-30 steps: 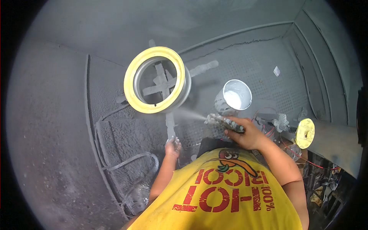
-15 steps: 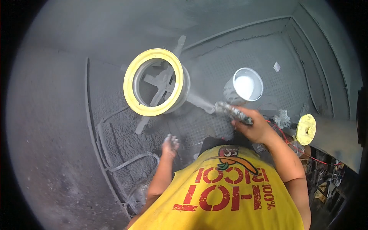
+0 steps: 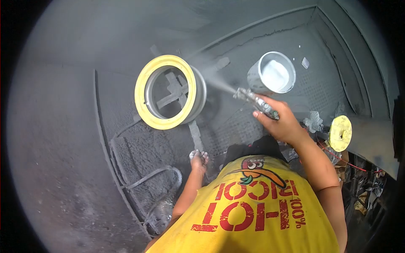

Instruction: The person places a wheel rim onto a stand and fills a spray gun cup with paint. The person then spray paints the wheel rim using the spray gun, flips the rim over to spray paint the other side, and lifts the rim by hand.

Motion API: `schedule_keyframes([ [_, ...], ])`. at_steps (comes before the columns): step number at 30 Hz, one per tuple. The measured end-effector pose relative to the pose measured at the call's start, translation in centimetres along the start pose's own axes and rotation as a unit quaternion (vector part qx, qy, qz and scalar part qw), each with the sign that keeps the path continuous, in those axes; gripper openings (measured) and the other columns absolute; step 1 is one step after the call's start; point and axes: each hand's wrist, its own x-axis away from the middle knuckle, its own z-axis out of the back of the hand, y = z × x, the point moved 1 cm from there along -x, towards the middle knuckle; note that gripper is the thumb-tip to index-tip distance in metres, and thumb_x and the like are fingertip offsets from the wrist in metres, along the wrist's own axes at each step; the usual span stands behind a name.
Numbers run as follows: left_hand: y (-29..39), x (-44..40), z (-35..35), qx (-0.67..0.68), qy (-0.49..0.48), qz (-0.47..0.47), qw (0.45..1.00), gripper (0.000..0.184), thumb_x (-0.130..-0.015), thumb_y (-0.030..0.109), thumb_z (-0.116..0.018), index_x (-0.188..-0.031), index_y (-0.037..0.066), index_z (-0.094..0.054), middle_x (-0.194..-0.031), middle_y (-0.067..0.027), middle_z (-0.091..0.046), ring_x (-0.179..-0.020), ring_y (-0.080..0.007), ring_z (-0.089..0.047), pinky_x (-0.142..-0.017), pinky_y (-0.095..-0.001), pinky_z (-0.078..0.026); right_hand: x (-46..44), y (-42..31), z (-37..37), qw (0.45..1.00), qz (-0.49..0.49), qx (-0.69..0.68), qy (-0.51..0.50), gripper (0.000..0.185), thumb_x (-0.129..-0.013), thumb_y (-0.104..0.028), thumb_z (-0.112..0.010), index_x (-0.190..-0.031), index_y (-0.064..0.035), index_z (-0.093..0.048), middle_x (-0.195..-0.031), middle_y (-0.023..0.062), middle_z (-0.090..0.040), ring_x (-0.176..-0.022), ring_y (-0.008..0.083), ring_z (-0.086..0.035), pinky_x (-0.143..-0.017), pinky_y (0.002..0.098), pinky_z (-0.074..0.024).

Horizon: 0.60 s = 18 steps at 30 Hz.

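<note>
My right hand (image 3: 280,120) is wrapped round a paint-spattered spray gun (image 3: 257,102). A pale mist leaves its nozzle toward the side of a wheel rim (image 3: 165,123), which has a yellow face and a silver-grey barrel. The rim rests on a grey-coated cross-shaped stand (image 3: 195,134), partly seen through the rim's opening. Low at the near end of one stand arm is my left hand (image 3: 198,161), its fingers curled and whitened with paint. It seems to touch that arm; whether it grips it is hidden.
A white bucket (image 3: 255,76) with white contents stands beyond the spray gun. A yellow disc (image 3: 340,133) is at right, near a red hose (image 3: 352,165) and clutter. A bent metal frame (image 3: 145,179) lies at left. Grey walls enclose the floor.
The stand has turned, its arms now at different angles. My left hand has moved right to a stand arm's end. My right hand has shifted slightly up, still spraying.
</note>
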Motion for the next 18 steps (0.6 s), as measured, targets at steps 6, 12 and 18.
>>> schedule_keyframes([
  [6, 2.2, -2.2, 4.1, -0.012, 0.054, -0.039, 0.998, 0.013, -0.103, 0.025, -0.052, -0.115, 0.025, -0.045, -0.09, -0.0012, -0.058, -0.083, -0.019, -0.064, -0.065, -0.0347, -0.049, 3.4, -0.7, -2.1, 0.969, -0.146, -0.084, -0.178, 0.043, -0.092, -0.021, -0.069, -0.13, -0.0032, -0.061, -0.108, 0.0228, -0.07, -0.099, 0.0324, -0.069, -0.089, 0.0378, -0.0512],
  [12, 5.9, -7.6, 10.1, 0.039, 0.066, -0.015, 0.997, 0.015, -0.104, 0.03, -0.049, -0.115, 0.02, -0.051, -0.092, -0.0006, -0.06, -0.085, -0.0201, -0.065, -0.068, -0.0363, -0.05, 2.2, 1.0, -1.9, 0.996, 0.008, 0.047, -0.079, 0.041, -0.091, -0.016, -0.068, -0.127, 0.0017, -0.061, -0.113, 0.0253, -0.068, -0.103, 0.0401, -0.067, -0.09, 0.0405, -0.0517],
  [18, 8.0, -7.8, 11.5, 0.199, 0.108, -0.068, 0.972, 0.04, -0.103, 0.032, -0.047, -0.137, 0.01, -0.044, -0.123, -0.0071, -0.06, -0.102, -0.0242, -0.066, -0.083, -0.0374, -0.054, -0.3, -0.6, 0.1, 0.998, 0.003, 0.06, -0.024, 0.042, -0.091, -0.014, -0.068, -0.128, 0.0031, -0.06, -0.115, 0.0252, -0.068, -0.108, 0.0397, -0.066, -0.094, 0.041, -0.0508],
])
